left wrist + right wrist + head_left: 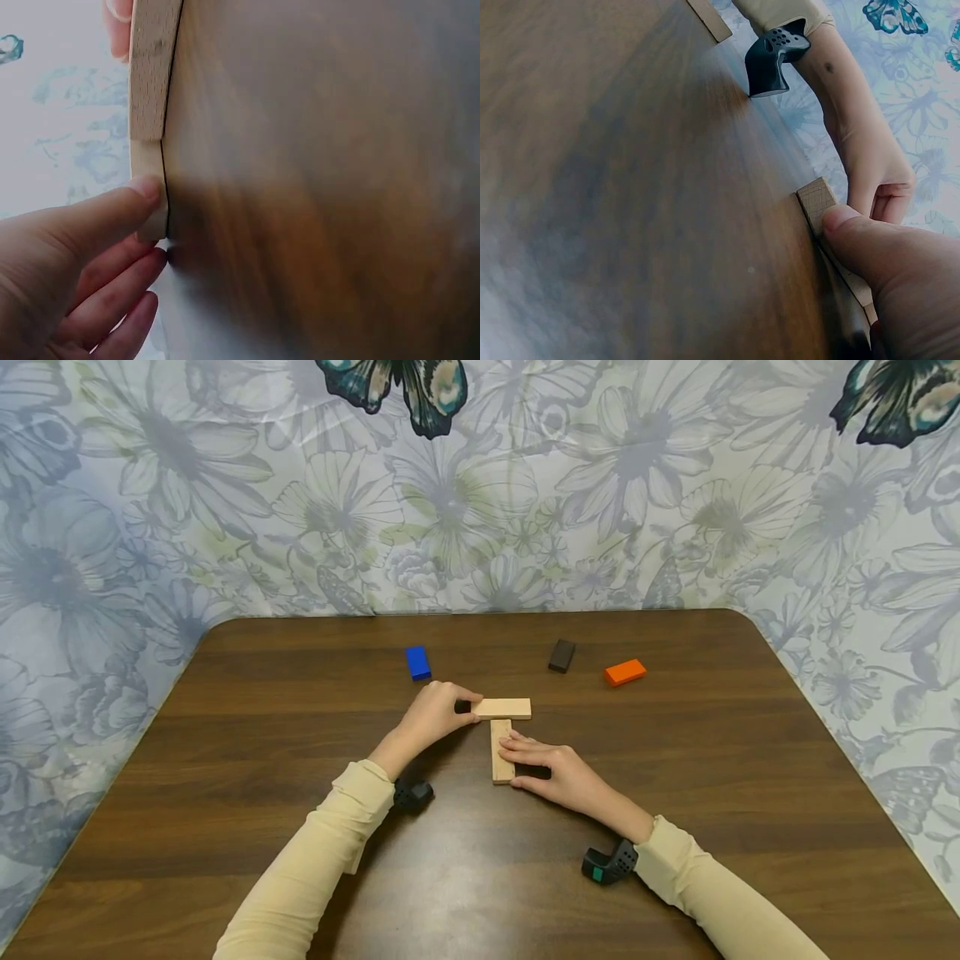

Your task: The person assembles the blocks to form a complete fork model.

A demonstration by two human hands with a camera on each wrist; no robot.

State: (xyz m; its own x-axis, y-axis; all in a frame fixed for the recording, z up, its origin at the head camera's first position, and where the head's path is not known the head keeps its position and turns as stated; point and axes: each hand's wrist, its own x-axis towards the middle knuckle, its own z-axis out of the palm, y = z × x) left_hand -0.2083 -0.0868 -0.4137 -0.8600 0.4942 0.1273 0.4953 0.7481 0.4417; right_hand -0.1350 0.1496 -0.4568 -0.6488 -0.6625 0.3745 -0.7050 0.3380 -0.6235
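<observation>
Two pale wooden blocks form a T in the middle of the table in the head view. My left hand [437, 708] pinches the left end of the crosswise wooden block [506, 708] between thumb and fingers. Below it lies the lengthwise wooden block [501, 760], its far end close to the crosswise one. My right hand [558, 770] holds this lengthwise block from the right, fingers on its upper part and thumb at its near corner. In the right wrist view the thumb presses against the lengthwise block [817, 201]; the other fingers are mostly hidden.
Farther back on the brown table [262, 827] lie a blue block [417, 663], a dark block [561, 656] and an orange block [625, 672]. Behind the table's far edge stands a flower-patterned wall [480, 510]. Each wrist wears a black camera band [611, 862].
</observation>
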